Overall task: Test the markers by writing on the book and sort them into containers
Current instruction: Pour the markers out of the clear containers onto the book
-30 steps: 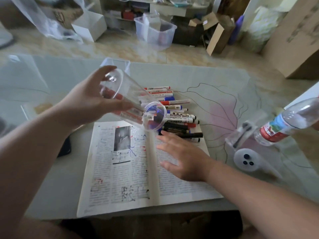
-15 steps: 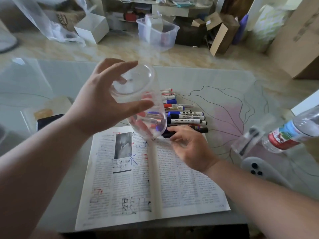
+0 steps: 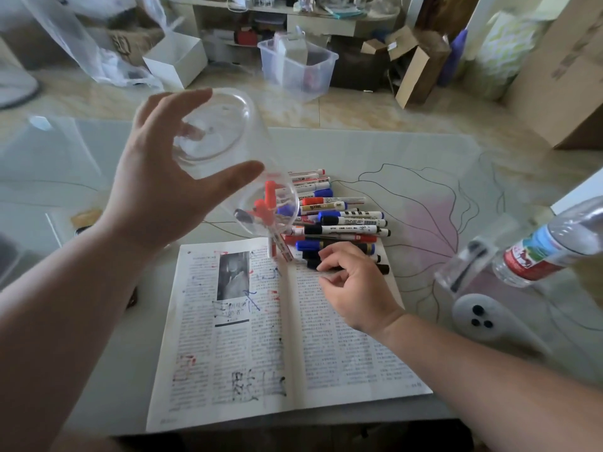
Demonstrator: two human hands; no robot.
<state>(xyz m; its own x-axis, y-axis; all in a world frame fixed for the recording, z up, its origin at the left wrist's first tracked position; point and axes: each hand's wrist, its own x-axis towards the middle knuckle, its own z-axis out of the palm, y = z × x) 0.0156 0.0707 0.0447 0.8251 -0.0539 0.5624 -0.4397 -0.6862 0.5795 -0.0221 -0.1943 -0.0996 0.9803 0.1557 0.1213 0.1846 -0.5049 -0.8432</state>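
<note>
Clear plastic forms the cup (image 3: 215, 138), which is held tipped above the tabletop (image 3: 424, 151) by the left hand (image 3: 169, 194), its grip wrapped round the wall, thumb in front and fingers behind. The cup's mouth is turned down toward 5 o'clock, and red-capped markers (image 3: 267, 207) are seen at its rim. The open book (image 3: 261, 337), blotched with ink, lies below. At the book's 1 o'clock a pile of markers (image 3: 346, 220) is spread. The right hand (image 3: 355, 288) is set there, its grip curled over a black marker (image 3: 382, 268); whether this is pinched cannot be told. At the pile's 3 o'clock a water bottle (image 3: 548, 246) is seen.
</note>
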